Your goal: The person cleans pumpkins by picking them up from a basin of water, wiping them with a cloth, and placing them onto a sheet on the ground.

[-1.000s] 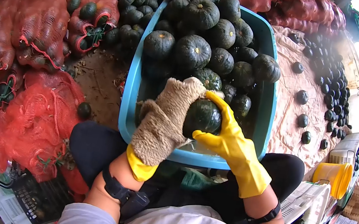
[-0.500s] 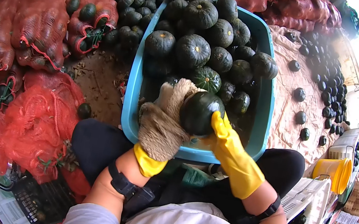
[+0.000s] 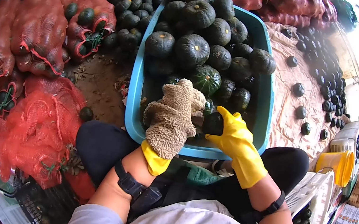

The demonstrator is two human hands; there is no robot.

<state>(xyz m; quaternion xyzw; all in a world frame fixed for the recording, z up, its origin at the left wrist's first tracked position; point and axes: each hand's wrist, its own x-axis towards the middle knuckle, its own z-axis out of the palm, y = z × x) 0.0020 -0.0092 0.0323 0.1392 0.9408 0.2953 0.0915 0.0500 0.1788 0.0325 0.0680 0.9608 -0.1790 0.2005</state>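
Note:
My left hand [image 3: 174, 113] wears a beige terry cloth mitt over a yellow glove. It is half curled above the near part of the blue tub [image 3: 132, 103], with a gap between its fingers and thumb and no pumpkin in it. In a yellow rubber glove, my right hand [image 3: 235, 136] has its thumb and fingers spread beside a dark green pumpkin [image 3: 213, 124]. That pumpkin sits low in the tub between my hands, partly hidden. Beyond them, several dark green pumpkins [image 3: 192, 49] are heaped in the tub, and a striped one [image 3: 206, 79] lies nearest the mitt.
Red mesh sacks [image 3: 40, 27] of pumpkins stand left, beside an empty-looking red net [image 3: 46, 129]. More pumpkins [image 3: 128, 4] are piled behind. At right, pumpkins lie on a tan sheet [image 3: 282, 99]. A yellow bucket [image 3: 335, 166] and white crate [image 3: 311, 195] are near my right knee.
The pumpkin held up between both hands has gone down into the tub. My hands have moved apart, and the right hand's fingers have spread.

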